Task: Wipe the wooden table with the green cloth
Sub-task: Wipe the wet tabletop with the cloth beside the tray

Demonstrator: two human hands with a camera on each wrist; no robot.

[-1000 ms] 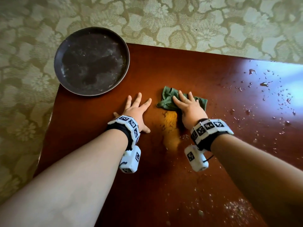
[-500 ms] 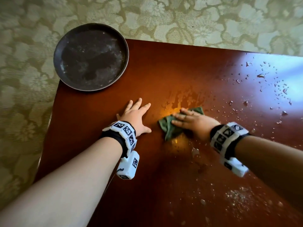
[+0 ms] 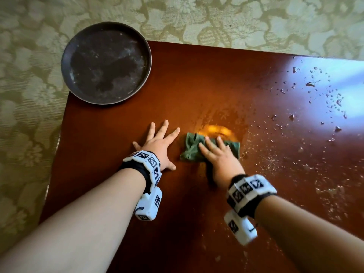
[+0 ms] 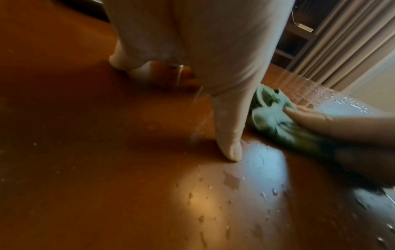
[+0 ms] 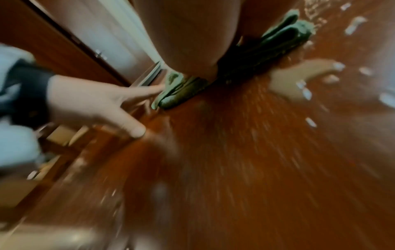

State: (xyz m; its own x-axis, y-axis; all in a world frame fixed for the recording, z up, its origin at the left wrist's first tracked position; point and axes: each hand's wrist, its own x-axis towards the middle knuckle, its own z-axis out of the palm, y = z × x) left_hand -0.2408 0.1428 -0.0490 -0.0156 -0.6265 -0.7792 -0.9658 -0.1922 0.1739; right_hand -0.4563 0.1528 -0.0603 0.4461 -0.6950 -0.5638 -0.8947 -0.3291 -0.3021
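The right hand had swung the green cloth back leftward.
Flat fingers pressed it, long axis across; droplets lay far right; left hand rested spread.

Round dark tray, floral carpet, grey curtains
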